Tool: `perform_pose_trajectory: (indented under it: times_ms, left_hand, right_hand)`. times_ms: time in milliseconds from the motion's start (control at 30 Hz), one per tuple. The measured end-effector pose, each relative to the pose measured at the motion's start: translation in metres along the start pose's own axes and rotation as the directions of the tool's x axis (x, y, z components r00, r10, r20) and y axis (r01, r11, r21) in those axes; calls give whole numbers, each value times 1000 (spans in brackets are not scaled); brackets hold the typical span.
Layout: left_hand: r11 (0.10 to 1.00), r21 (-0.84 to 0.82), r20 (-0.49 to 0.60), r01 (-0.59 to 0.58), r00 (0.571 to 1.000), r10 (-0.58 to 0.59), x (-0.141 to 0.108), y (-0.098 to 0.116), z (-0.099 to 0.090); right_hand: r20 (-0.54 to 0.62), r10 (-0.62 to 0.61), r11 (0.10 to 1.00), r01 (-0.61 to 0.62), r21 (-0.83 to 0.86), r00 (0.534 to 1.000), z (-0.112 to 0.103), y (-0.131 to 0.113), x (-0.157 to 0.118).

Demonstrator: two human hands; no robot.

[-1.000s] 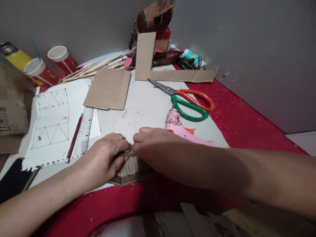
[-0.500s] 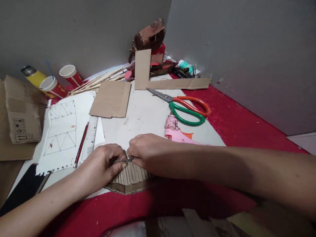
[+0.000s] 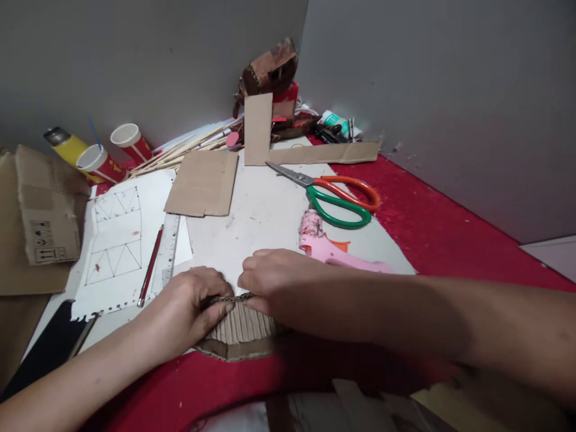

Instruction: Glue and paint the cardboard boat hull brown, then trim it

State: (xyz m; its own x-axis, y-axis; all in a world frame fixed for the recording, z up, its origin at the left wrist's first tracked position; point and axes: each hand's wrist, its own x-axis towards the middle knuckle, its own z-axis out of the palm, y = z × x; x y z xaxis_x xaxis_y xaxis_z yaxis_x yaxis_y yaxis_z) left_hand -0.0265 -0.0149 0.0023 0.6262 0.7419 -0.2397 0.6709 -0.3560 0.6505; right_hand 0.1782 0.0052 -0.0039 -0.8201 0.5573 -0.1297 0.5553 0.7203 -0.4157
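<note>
A ridged piece of corrugated cardboard [image 3: 245, 324] stands at the near edge of the white board, with a darker smooth band along its lower side. My left hand [image 3: 202, 306] pinches its upper edge from the left, thumb on the ridged face and fingers behind. On the right, my right hand [image 3: 265, 285] grips the same edge, its thumb against the ridges and its fingers curled over the back. Just beyond my right forearm lies a pink glue gun [image 3: 330, 249]. Behind it are scissors [image 3: 310, 180] with orange and green handles.
A flat cardboard square [image 3: 202, 183], a cardboard strip [image 3: 324, 154] and an upright cardboard piece [image 3: 258, 129] sit farther back. Left are a drawing sheet [image 3: 114, 240], a pencil [image 3: 150, 267], a ruler [image 3: 169, 249], paper cups [image 3: 105, 168] and a cardboard box [image 3: 47, 210]. Wooden sticks [image 3: 180, 150] lie behind.
The view has shifted slightly. My right hand has moved a little to the right along the cardboard's upper edge, leaving a wider gap between my hands. Both still grip it.
</note>
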Motion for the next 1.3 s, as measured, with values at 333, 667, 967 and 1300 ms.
perform_pose_trajectory:
  times_ms: [333,667,967,1300]
  left_hand:
    - [737,-662,-577,-138,721,-384,-12,-2,-24]
    - [104,-888,-449,-449,794,-410,24,50,8]
    - [-4,-834,-500,-552,759,-417,40,61,-15]
    - [-49,-738,-613,-673,700,-368,51,61,-52]
  right_hand:
    - [-338,308,933,-213,289,889,-17,15,-27]
    - [-660,341,929,-132,346,669,-19,-22,-2]
    - [-649,335,891,-6,454,683,-32,-21,-5]
    - [-738,242,861,212,463,631,-43,-29,-3]
